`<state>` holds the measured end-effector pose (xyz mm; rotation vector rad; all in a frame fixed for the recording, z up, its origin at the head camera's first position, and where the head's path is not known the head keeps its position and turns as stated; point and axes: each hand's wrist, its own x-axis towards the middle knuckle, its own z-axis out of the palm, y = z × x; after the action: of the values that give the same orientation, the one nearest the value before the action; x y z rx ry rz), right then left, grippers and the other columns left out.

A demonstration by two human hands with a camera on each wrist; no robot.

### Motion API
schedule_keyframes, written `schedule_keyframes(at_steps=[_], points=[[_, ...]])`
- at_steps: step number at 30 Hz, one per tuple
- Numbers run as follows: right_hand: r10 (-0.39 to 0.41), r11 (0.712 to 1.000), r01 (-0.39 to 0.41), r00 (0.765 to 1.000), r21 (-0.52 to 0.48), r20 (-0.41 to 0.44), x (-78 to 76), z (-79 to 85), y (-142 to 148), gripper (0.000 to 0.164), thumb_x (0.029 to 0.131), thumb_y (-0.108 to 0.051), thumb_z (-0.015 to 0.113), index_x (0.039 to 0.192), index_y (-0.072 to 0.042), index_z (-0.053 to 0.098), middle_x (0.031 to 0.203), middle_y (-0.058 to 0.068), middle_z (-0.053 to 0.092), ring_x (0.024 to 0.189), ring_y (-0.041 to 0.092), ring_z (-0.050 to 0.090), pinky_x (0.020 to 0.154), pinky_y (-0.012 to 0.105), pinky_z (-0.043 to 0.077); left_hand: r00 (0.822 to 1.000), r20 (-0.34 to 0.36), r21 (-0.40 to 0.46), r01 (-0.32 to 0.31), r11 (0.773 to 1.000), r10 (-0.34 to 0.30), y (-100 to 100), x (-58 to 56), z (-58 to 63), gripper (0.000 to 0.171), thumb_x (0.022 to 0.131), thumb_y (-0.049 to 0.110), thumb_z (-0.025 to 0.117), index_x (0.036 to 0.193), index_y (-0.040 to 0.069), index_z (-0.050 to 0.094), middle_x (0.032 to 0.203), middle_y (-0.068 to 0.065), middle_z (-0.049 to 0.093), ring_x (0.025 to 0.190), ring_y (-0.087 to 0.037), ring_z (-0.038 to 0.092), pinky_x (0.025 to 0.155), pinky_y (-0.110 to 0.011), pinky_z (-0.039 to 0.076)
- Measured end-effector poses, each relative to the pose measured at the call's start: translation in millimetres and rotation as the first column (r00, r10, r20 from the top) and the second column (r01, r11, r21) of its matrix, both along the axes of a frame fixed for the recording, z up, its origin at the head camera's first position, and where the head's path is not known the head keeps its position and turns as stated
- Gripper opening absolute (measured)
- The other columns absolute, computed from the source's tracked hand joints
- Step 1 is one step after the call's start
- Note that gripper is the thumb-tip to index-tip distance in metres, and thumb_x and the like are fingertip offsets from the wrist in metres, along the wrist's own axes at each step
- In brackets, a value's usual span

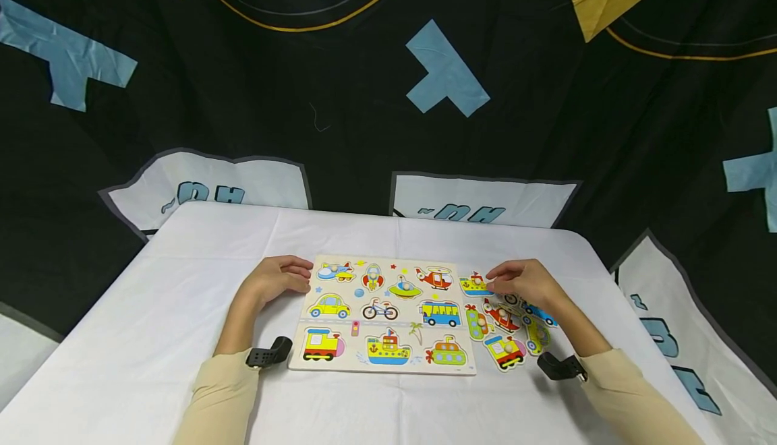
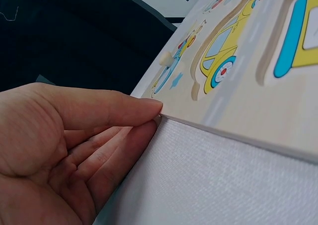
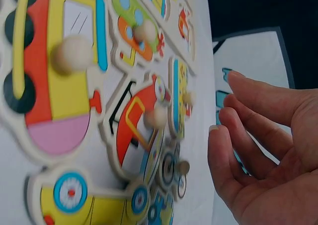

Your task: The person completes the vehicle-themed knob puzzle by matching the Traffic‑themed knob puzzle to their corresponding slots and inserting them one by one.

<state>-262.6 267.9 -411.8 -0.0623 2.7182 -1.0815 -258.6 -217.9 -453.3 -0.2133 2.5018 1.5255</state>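
Observation:
A wooden puzzle board with printed vehicles lies flat on the table. At its left edge my left hand pinches the rim between thumb and finger; the left wrist view shows the fingertips meeting at that edge. Knobs stand on the airplane piece, the rocket piece and the flying saucer piece in the board. Right of the board, my right hand hovers by the loose boat piece. In the right wrist view its thumb and fingers are apart, holding nothing.
Loose knobbed pieces cluster right of the board: a submarine, a helicopter, a train, a yellow car, a bicycle and a blue vehicle. White cloth covers the table; a dark curtain hangs behind.

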Motion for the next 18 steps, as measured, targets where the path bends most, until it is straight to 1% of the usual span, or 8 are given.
schedule_keyframes(at_steps=[3,8,15,18], points=[[0.005,1.0,-0.005,1.0,0.005,0.01,2.2,-0.8,8.8,0.035,0.087,-0.031,0.079,0.114,-0.01,0.075,0.096,0.004,0.072,0.091,0.023,0.062,0.083,0.036,0.048,1.0,-0.003,0.001,0.007,1.0,-0.007,0.3,-0.2,-0.3,0.049,0.08,0.007,0.079,0.127,0.004,0.066,0.105,-0.008,0.073,0.088,-0.016,0.066,0.077,-0.025,0.053],[0.013,1.0,-0.014,0.999,0.005,0.04,5.7,-2.0,17.3,0.035,0.087,-0.032,0.08,0.114,-0.01,0.075,0.092,0.002,0.073,0.089,0.022,0.063,0.081,0.035,0.048,1.0,-0.002,0.01,0.009,1.0,-0.009,-1.5,0.3,-0.9,0.05,0.079,0.007,0.08,0.127,0.004,0.065,0.106,-0.009,0.073,0.088,-0.015,0.067,0.076,-0.024,0.054],[0.074,0.997,-0.073,0.996,-0.021,0.054,12.6,-8.3,25.3,0.033,0.086,-0.028,0.08,0.111,-0.006,0.075,0.093,0.003,0.074,0.085,0.019,0.061,0.079,0.034,0.048,1.0,-0.011,0.027,0.027,0.999,-0.026,-1.4,0.7,-0.2,0.052,0.08,0.008,0.08,0.129,0.002,0.064,0.107,-0.01,0.073,0.087,-0.014,0.067,0.076,-0.023,0.054],[0.084,0.996,-0.081,0.994,-0.036,0.071,13.6,-12.6,27.8,0.031,0.085,-0.026,0.08,0.109,-0.007,0.076,0.095,0.003,0.075,0.086,0.018,0.062,0.079,0.033,0.048,1.0,-0.005,0.035,0.017,0.999,-0.017,-0.8,0.7,0.1,0.051,0.08,0.008,0.081,0.128,0.003,0.065,0.106,-0.01,0.073,0.086,-0.014,0.067,0.076,-0.023,0.055]])
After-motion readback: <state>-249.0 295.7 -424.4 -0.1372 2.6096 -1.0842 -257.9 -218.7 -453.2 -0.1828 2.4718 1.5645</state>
